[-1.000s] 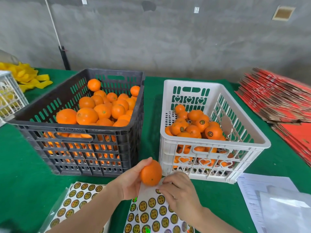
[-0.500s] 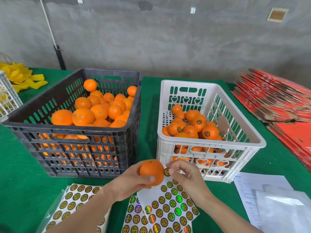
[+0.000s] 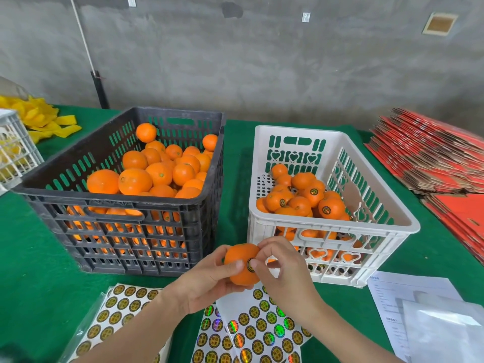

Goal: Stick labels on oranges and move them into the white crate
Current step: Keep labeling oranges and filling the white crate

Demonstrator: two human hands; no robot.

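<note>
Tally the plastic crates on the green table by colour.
Black slatted plastic crate: 1
White crates: 2, the heart-patterned plastic crate and the grid-walled crate cut off at the left edge
Total: 3

The orange in the grip is bright orange, with a black-and-gold label. Behind it, left, a black crate; right, a white crate with heart holes. Underneath, sheets of gold, rainbow-shiny dots on green cloth.
</note>
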